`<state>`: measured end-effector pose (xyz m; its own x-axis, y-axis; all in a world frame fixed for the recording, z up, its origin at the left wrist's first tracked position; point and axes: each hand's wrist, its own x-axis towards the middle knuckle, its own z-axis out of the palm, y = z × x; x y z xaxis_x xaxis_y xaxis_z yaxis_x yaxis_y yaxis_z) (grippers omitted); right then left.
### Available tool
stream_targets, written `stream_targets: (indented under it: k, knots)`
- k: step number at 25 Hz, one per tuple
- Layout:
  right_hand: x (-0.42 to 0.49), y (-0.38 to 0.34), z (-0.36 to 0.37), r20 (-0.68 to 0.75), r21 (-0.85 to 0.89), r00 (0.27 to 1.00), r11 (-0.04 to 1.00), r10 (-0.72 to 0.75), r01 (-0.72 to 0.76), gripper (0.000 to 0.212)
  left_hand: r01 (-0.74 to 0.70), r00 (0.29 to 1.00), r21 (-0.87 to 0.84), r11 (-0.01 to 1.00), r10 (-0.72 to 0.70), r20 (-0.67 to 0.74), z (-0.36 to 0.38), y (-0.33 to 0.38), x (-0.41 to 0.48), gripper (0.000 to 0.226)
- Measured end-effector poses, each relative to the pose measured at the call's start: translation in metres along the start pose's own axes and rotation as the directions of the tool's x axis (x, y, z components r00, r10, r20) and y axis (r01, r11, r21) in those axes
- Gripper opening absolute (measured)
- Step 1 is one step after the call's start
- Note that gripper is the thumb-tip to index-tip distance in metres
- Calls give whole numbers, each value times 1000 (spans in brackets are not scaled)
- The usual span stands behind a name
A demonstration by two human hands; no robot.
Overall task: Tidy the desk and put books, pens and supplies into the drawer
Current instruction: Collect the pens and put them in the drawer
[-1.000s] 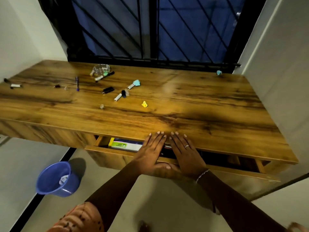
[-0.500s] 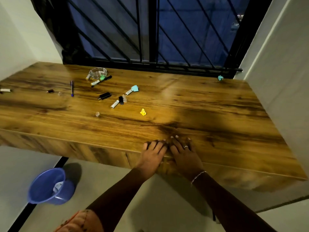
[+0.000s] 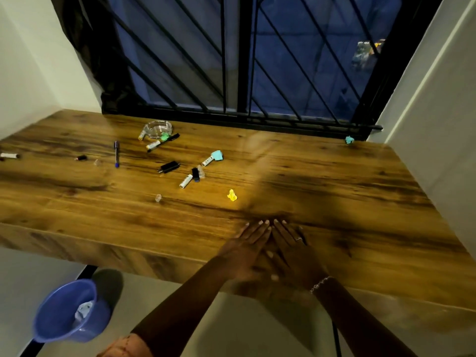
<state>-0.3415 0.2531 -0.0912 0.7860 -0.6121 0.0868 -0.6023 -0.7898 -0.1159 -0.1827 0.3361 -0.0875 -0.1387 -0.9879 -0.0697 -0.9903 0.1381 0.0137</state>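
**Drawer shut, supplies left out**

Your left grip (image 3: 246, 246) and right grip (image 3: 293, 253) lie flat, side by side, on the front edge of the counter (image 3: 360, 228). The fingers are straight and hold nothing. Below them the drawer (image 3: 185, 266), open a second ago with books showing, now sits flush. Farther back, the pen (image 3: 116, 153), marker (image 3: 163, 143) and battery (image 3: 186, 181) are still out. In my judgement the closure is premature and you will need to reopen the drawer.

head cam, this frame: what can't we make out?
Head view only.
Hidden: contents of the drawer, behind its closed front.
Blurred: palms of the left hand and right hand; their contact with the desk edge is unclear.
Dim: pale crumpled thing inside the blue bucket, not identifiable.
Cut off: the marker, by the left edge.
Too small: the small clear piece.
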Motion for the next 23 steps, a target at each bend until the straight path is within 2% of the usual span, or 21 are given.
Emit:
stream_targets:
  k: [1, 2, 3, 4, 5, 7, 9, 12, 16, 20, 23]
  knots:
    - [-2, 3, 4, -15, 8, 1000, 1000, 2, -2, 60, 2, 1000, -29, 1000, -2, -17, 4, -4, -4, 99]
    - [-1, 3, 7, -60, 8, 998, 1000, 3, -3, 60, 46, 999, -65, 997, -46, -4, 1, -9, -10, 92]
    - [2, 2, 9, -102, 25, 995, 1000, 20, -17, 60, 88, 993, -66, 994, -92, -69, -1, -18, -16, 87]
    - [7, -4, 7, -144, 64, 988, 997, 48, -40, 60, 138, 987, -123, 983, -147, -67, -5, -28, -22, 86]
    - [15, -12, 3, -172, 104, 981, 992, 87, -70, 62, 139, 974, -149, 979, -162, -156, -6, -39, -28, 90]
    - [38, -33, -4, -210, 148, 970, 985, 120, -89, 69, 199, 960, -228, 953, -237, -149, -12, -63, -42, 98]
    - [63, -51, -11, -243, 169, 966, 985, 88, -47, 73, 263, 938, -230, 937, -304, -165, -19, -83, -51, 105]
    - [100, -80, -14, -234, 192, 972, 981, 17, 29, 76, 348, 893, -282, 894, -407, -191, -22, -113, -69, 107]
    - [139, -116, -16, -136, 273, 990, 959, -44, 80, 87, 437, 825, -326, 839, -518, -226, -23, -151, -93, 104]
    - [178, -145, -9, -126, 317, 985, 935, -122, 156, 69, 494, 780, -356, 793, -585, -222, -27, -189, -108, 95]
    - [224, -164, -7, -58, 346, 983, 920, -176, 185, 48, 569, 734, -332, 753, -646, -209, -35, -230, -112, 117]
